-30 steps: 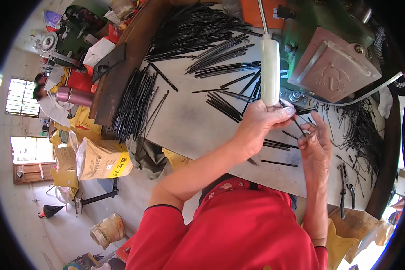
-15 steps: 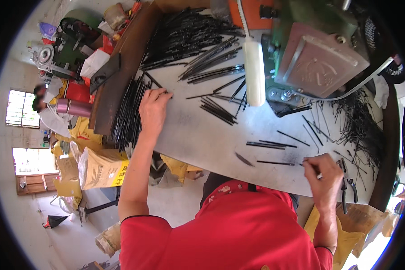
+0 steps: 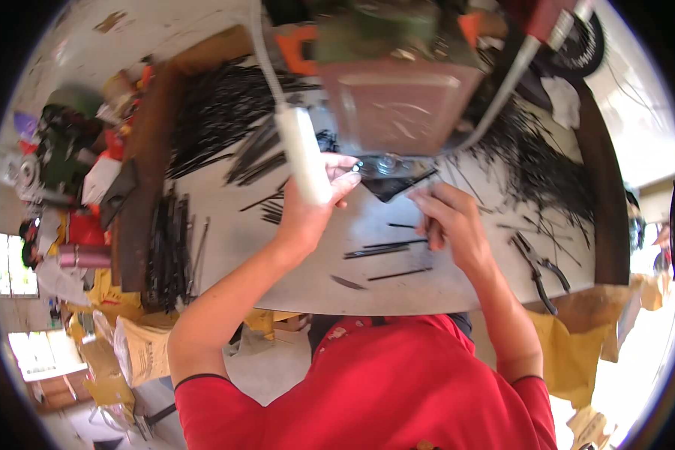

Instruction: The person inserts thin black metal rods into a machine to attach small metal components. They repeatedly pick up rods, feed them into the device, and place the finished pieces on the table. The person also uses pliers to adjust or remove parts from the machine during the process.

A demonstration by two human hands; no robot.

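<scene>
My left hand (image 3: 307, 217) is raised to the base of a green machine (image 3: 397, 105) with a reddish-brown front plate, partly behind a white tube-shaped lamp (image 3: 301, 154). Its thumb and fingers pinch together at a small bright spot; what they hold cannot be made out. To the right, my right hand (image 3: 457, 225) has its fingers curled and thumb pressed to them, just below thin black strips (image 3: 416, 180) at the machine's foot. Motion blur hides whatever it may grip. Below the hands, several black strips (image 3: 386, 251) lie loose on the grey table (image 3: 300, 274).
Heaps of black strips (image 3: 217, 112) fill the far left, with another bundle (image 3: 170, 251) along the left edge. Tangled thin black pieces (image 3: 540, 165) pile up on the right. Pliers (image 3: 536, 270) lie at the right front. Wooden boards (image 3: 131, 232) edge the table.
My left hand has left the bundle at the left edge and come right to the machine. My right hand has moved up and left from the front of the table. The view has shifted.
</scene>
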